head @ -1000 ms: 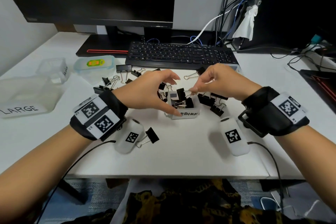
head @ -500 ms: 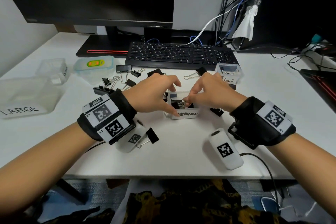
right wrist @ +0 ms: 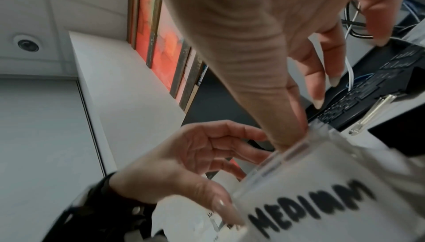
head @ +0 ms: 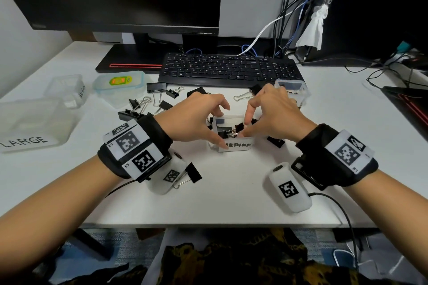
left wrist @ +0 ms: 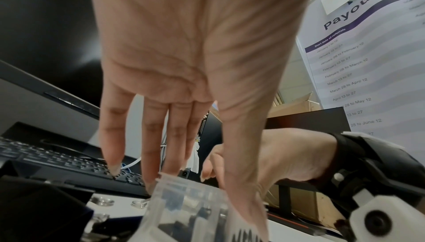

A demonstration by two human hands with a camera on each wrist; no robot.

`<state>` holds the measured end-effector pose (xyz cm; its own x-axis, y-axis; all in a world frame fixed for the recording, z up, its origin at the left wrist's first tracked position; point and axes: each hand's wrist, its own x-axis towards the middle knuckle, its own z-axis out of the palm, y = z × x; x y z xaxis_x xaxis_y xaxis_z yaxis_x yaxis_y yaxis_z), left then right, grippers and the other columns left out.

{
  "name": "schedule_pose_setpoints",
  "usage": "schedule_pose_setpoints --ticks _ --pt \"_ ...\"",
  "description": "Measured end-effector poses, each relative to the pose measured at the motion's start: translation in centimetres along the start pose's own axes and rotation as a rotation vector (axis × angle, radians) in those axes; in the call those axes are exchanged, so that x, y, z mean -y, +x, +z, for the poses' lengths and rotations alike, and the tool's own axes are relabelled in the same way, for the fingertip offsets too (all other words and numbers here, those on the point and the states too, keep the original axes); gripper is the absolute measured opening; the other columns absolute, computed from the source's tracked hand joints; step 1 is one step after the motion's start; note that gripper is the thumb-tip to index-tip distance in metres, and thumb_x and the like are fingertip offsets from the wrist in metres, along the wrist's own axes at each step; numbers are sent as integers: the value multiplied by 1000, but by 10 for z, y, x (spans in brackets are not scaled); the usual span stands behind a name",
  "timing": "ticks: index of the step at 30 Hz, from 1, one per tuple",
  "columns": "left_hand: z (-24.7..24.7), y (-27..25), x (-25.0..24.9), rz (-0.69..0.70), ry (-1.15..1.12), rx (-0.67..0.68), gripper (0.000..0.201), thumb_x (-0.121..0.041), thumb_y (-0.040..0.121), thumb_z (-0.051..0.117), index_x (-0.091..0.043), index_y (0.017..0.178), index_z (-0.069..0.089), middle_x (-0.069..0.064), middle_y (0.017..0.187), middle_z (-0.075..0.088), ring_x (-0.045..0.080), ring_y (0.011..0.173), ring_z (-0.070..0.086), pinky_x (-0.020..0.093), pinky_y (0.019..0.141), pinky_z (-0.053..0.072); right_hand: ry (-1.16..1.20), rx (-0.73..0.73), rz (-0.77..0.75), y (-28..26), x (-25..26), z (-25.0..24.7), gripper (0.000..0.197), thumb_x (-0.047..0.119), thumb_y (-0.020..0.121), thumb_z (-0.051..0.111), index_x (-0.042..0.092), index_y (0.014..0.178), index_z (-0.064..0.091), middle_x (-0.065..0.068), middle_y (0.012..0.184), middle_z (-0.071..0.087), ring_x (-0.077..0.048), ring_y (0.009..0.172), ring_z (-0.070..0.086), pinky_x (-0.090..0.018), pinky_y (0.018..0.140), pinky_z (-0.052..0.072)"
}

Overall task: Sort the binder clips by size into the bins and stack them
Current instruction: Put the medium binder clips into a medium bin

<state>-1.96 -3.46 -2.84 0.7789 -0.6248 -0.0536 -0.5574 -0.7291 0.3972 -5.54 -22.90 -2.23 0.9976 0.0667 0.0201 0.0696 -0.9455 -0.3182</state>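
The clear medium bin (head: 238, 146) labelled MEDIUM stands mid-desk with several black binder clips (head: 228, 132) inside. My left hand (head: 216, 126) holds the bin, thumb on its front left corner and fingers at its far left wall. My right hand (head: 246, 126) hovers over the bin's right side. Its thumb dips inside onto the clips and its other fingers are spread, holding nothing. The right wrist view shows the bin (right wrist: 322, 200), my right thumb (right wrist: 287, 127) at its rim and my left hand (right wrist: 195, 164). The left wrist view shows the bin (left wrist: 188, 209) under my fingers.
Loose clips (head: 148, 104) lie at the back left, with one (head: 192, 174) by my left wrist and one (head: 275, 141) right of the bin. The small bin (head: 291, 90) sits behind my right hand and the LARGE bin (head: 34, 122) far left. A keyboard (head: 231, 69) lies behind.
My right hand came down from above the bin with a clip and lowered it inside; its fingers have now spread. My left hand kept hold of the bin.
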Motion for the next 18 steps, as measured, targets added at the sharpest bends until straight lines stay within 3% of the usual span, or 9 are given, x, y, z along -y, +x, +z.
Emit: schedule_pose_setpoints --ticks 2,5,8,11,15,18 --pt "1 1 1 -2 -13 -1 79 -54 58 84 -26 124 49 -9 117 61 12 116 51 34 94 46 -30 23 -9 1 -2 3 33 48 60 86 26 78 70 2 110 44 -22 114 36 -43 95 38" --pt "1 1 1 6 -31 -4 76 -51 59 85 -26 122 50 -9 114 61 11 112 52 30 91 46 106 15 -24 4 -9 -8 38 56 55 85 28 74 68 6 102 48 -20 111 41 -41 93 40" --pt "1 1 3 16 -55 -7 74 -50 59 86 -26 120 50 -10 111 60 10 109 53 26 85 45 288 -55 -20 11 -22 -30 28 47 66 83 25 78 70 17 82 56 -1 86 52 -25 76 39" --pt "1 2 4 25 -80 -6 73 -49 58 86 -29 118 50 -10 110 60 9 109 53 23 83 46 274 -63 2 16 -37 -42 19 36 77 79 21 85 71 7 77 65 -2 67 51 -18 60 38" --pt "3 4 4 22 -139 -1 72 -45 58 88 -30 117 50 -9 111 61 9 109 54 22 81 44 129 43 43 17 -48 -37 13 35 81 75 25 87 71 8 79 62 -12 76 56 -27 71 46" --pt "3 5 3 23 -147 -5 72 -42 58 89 -29 118 51 -9 111 61 10 108 54 23 80 44 8 130 64 12 -49 -32 20 43 75 79 27 83 71 11 81 63 -14 83 60 -35 81 52"
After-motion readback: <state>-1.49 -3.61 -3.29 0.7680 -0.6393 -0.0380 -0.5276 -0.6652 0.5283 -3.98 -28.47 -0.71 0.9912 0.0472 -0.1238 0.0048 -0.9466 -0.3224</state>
